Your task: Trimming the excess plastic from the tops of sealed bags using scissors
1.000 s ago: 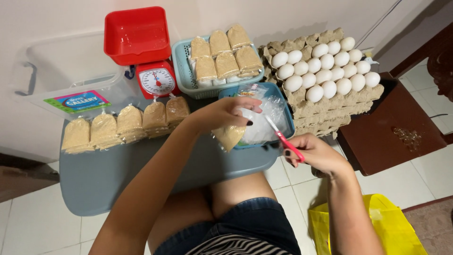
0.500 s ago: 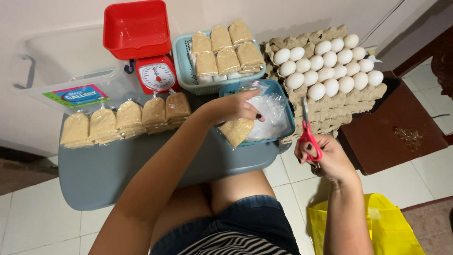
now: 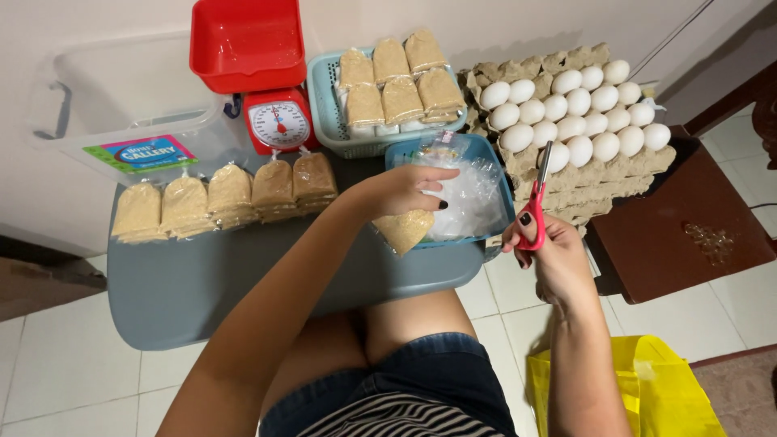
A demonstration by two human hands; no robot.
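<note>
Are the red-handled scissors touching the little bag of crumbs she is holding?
Apart. The head view shows the scissors raised in the right hand, with the blue basket's rim between them and the bag of crumbs in the left hand.

The one camera sits on my head and looks steeply down over my lap, close enough that my forearms fill the lower frame. It faces the grey table [image 3: 202, 283] ahead of my knees, with the wall at the top edge and floor tiles at both sides.

Glossy clear plastic bag [image 3: 405, 229]; red plastic-handled metal scissors [image 3: 537, 197]; rough cardboard egg tray [image 3: 603, 174].
</note>
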